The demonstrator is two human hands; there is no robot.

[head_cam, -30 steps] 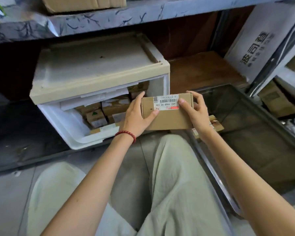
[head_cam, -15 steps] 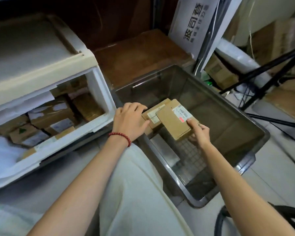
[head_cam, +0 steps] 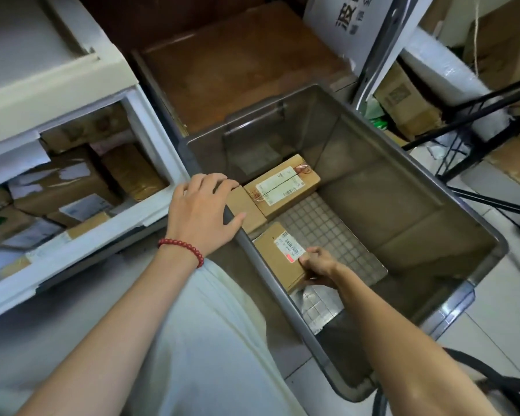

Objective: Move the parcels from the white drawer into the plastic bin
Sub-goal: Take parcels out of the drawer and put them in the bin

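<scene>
**Q:** Where is the parcel right now?

**A:** A brown cardboard parcel (head_cam: 275, 259) with a white barcode label is low inside the plastic bin (head_cam: 403, 211), on the right of the scene and close against its left wall. The right hand (head_cam: 318, 265) grips its near corner, thumb on top by the label, fingers curled beneath. I cannot tell whether it already rests on the bin's gridded floor.

**Q:** And the other hand?

**A:** The left hand (head_cam: 203, 211), with a red bead bracelet (head_cam: 182, 249) at its wrist, lies spread over the bin's left rim. Its fingers are straight and hold nothing.

**Q:** What else is in the bin?

**A:** Two boxes sit farther back. One is a labelled box (head_cam: 282, 184). Just beside it on the left is a plain box (head_cam: 248, 210), partly under the left hand's fingers. The held parcel is nearer than both and apart from them.

**Q:** So which step is this?

**A:** It looks like the setting-down of one parcel. The white drawer (head_cam: 72, 259), on the left, holds several more parcels (head_cam: 63, 190), so most of the job seems to remain.

**Q:** What does the next move call for?

**A:** Probably letting the parcel settle flat, loosening the grip and lifting the right hand clear of the rim. Then a reach left into the drawer for another.
</scene>
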